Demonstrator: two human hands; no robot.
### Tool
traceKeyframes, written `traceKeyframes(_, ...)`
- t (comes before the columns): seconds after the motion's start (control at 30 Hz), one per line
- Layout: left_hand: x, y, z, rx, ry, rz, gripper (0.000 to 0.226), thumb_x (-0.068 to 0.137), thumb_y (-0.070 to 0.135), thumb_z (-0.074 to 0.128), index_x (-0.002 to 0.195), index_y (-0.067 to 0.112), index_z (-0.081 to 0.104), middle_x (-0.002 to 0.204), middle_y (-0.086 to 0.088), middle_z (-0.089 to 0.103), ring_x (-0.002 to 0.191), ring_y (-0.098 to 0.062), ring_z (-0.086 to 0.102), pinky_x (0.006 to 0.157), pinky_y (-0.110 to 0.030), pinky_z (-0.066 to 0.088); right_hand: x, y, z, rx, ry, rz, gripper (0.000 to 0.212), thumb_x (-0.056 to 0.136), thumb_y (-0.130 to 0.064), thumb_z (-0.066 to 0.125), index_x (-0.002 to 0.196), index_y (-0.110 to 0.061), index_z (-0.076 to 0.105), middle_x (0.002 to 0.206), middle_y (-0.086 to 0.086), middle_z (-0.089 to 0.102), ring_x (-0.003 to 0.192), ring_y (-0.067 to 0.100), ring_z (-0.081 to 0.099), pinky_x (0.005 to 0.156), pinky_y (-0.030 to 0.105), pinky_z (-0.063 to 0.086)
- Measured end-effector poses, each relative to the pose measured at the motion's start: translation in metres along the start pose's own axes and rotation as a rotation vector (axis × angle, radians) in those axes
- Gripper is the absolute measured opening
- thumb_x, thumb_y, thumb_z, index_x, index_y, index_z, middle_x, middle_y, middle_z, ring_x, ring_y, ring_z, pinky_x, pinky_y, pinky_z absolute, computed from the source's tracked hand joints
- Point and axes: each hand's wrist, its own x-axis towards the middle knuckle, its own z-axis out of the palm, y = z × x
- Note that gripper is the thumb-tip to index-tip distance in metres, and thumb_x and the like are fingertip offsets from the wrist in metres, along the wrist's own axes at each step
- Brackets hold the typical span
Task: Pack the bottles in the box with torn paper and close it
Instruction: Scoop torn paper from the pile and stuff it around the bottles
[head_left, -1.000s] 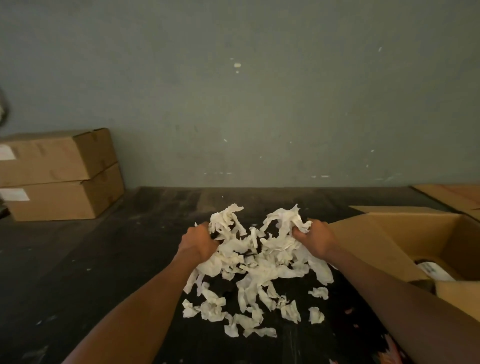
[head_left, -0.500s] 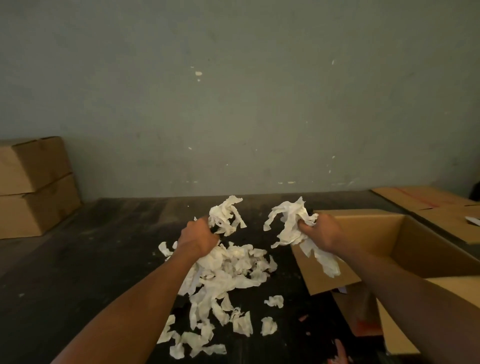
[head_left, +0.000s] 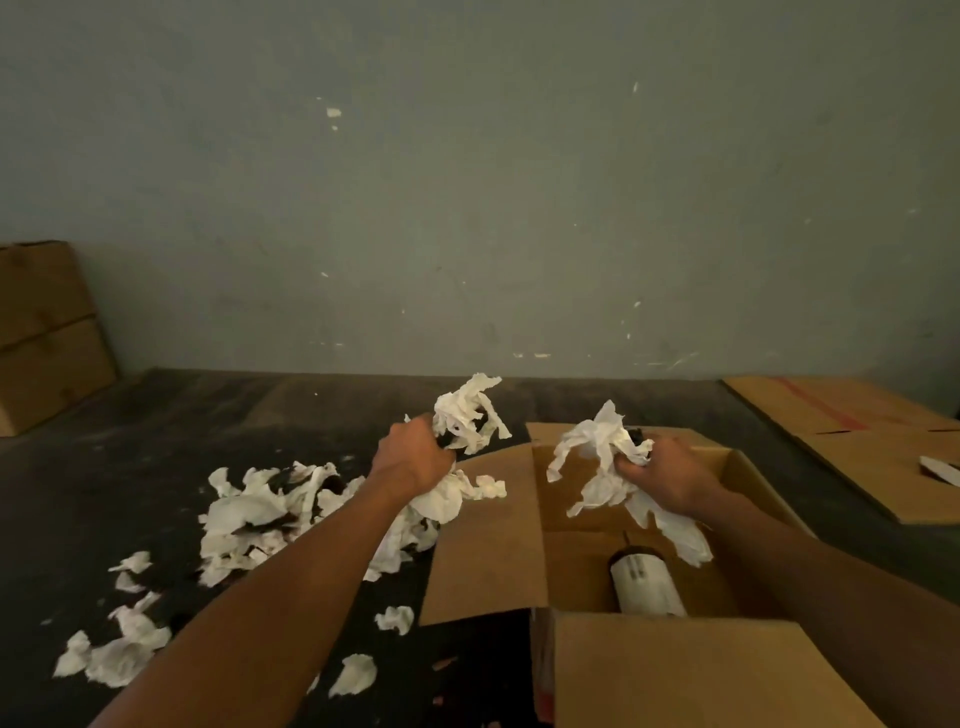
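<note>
Left hand clenched on a wad of torn paper above the box's left flap. Right hand grips another wad over the open box. We note one bottle lying inside; loose scraps across the table, left.

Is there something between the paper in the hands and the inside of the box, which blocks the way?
Nothing visible does. The box is open, its flaps folded outward. The right hand holds torn paper already above the opening. The left hand with its paper is above the left flap. One bottle lies inside.
</note>
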Motion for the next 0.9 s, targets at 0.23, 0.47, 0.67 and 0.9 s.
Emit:
traceKeyframes(0.23, 0.016, 0.094, 0.074, -0.102, -0.140, 0.024, 0.026, 0.090, 0.034, 0.067, 0.109, 0.018, 0.061, 0.094, 0.001, 0.064, 0.081, -0.015, 0.062, 0.074, -0.030, 0.055, 0.027, 0.078, -0.014, -0.079, -0.065, 0.073, 0.026, 0.096, -0.042, 0.055, 0.076, -0.025, 0.055, 0.070, -0.006, 0.060, 0.067, 0.011, 0.061, 0.060, 0.022, 0.044)
traceKeyframes(0.47, 0.019, 0.130, 0.156, -0.223, -0.411, 0.017, 0.060, 0.081, 0.048, 0.069, 0.133, 0.023, 0.054, 0.131, 0.000, 0.060, 0.119, -0.025, 0.057, 0.097, -0.036, 0.048, 0.037, 0.121, -0.001, 0.092, -0.257, 0.037, 0.016, 0.095, -0.038, 0.059, 0.107, -0.028, 0.056, 0.107, -0.011, 0.058, 0.091, 0.005, 0.056, 0.083, 0.023, 0.043)
traceKeyframes(0.67, 0.011, 0.116, 0.187, -0.010, -0.843, -0.042, 0.130, 0.041, 0.074, 0.081, 0.151, 0.034, 0.026, 0.158, 0.003, 0.031, 0.140, -0.026, 0.036, 0.110, -0.045, 0.039, 0.036, 0.146, -0.004, 0.091, -0.532, 0.068, 0.061, 0.086, -0.045, 0.069, 0.138, -0.025, 0.046, 0.125, -0.009, 0.052, 0.112, 0.012, 0.052, 0.088, 0.022, 0.039)
traceKeyframes(0.9, -0.004, 0.122, 0.193, 0.037, -0.808, -0.094, 0.113, 0.074, 0.073, 0.064, 0.157, 0.027, 0.004, 0.165, -0.001, 0.009, 0.148, -0.027, 0.021, 0.113, -0.041, 0.034, 0.037, 0.171, -0.002, 0.094, -0.322, 0.100, 0.054, 0.092, -0.056, 0.052, 0.136, -0.025, 0.049, 0.138, 0.002, 0.055, 0.123, 0.020, 0.053, 0.101, 0.034, 0.043)
